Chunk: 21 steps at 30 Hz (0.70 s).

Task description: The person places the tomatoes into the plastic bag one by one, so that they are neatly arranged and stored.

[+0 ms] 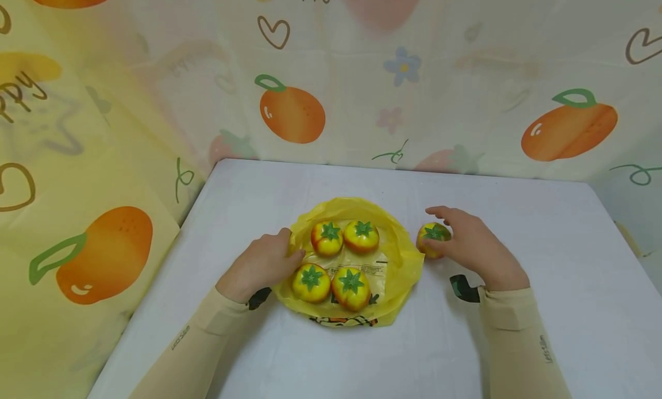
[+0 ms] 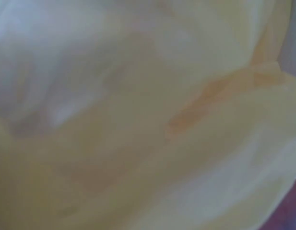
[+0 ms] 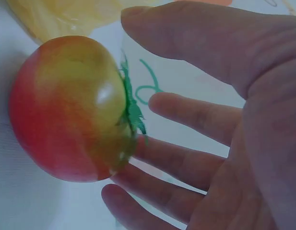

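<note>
A yellow plastic bag (image 1: 405, 261) lies spread with its mouth open, its rim rolled outward. Several shiny yellow-and-red tomatoes (image 1: 351, 288) with green star-shaped leaves rest in it. My left hand (image 1: 262, 265) pinches the bag's left rim, its thumb on the inside. In the left wrist view, blurred folds of the bag (image 2: 138, 120) fill the picture. Right of the bag, a single tomato (image 3: 66, 110) sits on the table. My right hand (image 1: 478, 246) is spread about that tomato, thumb and fingers apart; the fingertips lie close to its leafy top, and whether they touch cannot be told.
The white table (image 1: 362, 364) carries the bag and the loose tomato. Behind it and on the left hangs a fruit-printed curtain (image 1: 351, 117). Dark wrist straps (image 1: 464, 288) show below the hands.
</note>
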Tool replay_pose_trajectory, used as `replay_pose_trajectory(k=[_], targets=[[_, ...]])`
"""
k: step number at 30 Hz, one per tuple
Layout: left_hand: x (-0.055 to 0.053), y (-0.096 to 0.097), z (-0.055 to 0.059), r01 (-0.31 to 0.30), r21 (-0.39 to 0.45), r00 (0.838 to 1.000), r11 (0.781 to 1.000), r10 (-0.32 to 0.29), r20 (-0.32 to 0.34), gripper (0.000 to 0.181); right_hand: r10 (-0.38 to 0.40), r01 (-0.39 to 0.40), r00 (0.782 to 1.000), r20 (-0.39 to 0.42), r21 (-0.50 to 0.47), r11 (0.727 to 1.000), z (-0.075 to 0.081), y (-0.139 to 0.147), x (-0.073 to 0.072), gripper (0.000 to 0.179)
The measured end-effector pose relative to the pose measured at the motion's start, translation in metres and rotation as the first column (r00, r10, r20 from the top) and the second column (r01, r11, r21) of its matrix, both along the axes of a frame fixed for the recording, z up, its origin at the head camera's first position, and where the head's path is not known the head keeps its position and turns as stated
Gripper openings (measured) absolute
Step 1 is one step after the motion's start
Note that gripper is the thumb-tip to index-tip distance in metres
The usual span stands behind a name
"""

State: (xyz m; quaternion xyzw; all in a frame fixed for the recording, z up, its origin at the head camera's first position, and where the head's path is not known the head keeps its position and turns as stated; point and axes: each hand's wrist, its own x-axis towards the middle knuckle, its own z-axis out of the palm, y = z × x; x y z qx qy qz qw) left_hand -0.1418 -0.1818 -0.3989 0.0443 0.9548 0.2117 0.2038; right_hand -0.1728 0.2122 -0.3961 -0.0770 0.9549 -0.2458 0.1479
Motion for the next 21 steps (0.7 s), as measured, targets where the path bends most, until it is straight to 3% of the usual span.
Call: replay_pose_trajectory(k=[10,21], targets=[[0.001,0.000,-0.001,0.000,-0.009,1.000,1.000,0.000,0.000,0.049,0.004,-0.004,0.999,0.038,-0.004,1.000,-0.011,-0.003,-0.002,0.079],[0.000,0.000,-0.001,0.000,-0.008,1.000,1.000,0.000,0.003,0.049,0.022,-0.023,0.999,0.027,0.027,0.999,-0.014,-0.004,-0.003,0.075]])
